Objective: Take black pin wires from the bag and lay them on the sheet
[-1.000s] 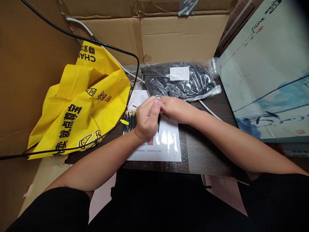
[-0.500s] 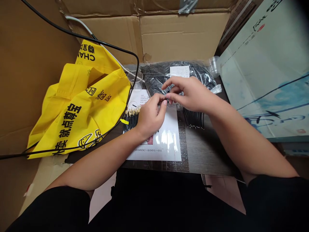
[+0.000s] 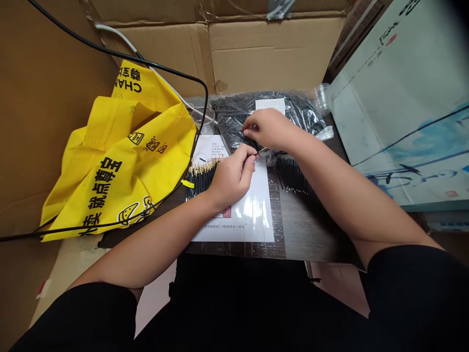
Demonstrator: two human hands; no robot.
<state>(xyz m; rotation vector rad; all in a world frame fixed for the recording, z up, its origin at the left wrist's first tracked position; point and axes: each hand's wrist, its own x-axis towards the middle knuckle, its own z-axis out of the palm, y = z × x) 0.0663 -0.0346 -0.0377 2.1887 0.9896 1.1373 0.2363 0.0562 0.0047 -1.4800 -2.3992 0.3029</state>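
Observation:
My left hand (image 3: pixel 234 175) is closed, thumb against forefinger, on a thin black wire (image 3: pixel 261 150) that pokes out to the right with a small gold glint. Just above and to the right, my right hand (image 3: pixel 269 128) has its fingers curled together in front of a clear plastic bag (image 3: pixel 234 117) filled with black wires; what those fingertips hold, if anything, is hidden. Partly behind my left hand lies a row of black wires with gold-coloured tips (image 3: pixel 201 177). Below my right wrist rests a bunch of black wires with pale ends (image 3: pixel 291 175).
A white printed sheet (image 3: pixel 252 230) in a shiny cover lies on the dark table (image 3: pixel 311 234). At left are a yellow bag (image 3: pixel 146 151) and a looping black cable (image 3: pixel 176 72). Clear plastic cups (image 3: pixel 322 99) stand behind. Cardboard (image 3: pixel 271 54) and a pale box (image 3: pixel 399 122) wall the space.
My right hand has moved slightly up and away from my left fingertips, its fingers drawing together. The thin wire now shows at my left fingertips. The view has shifted slightly.

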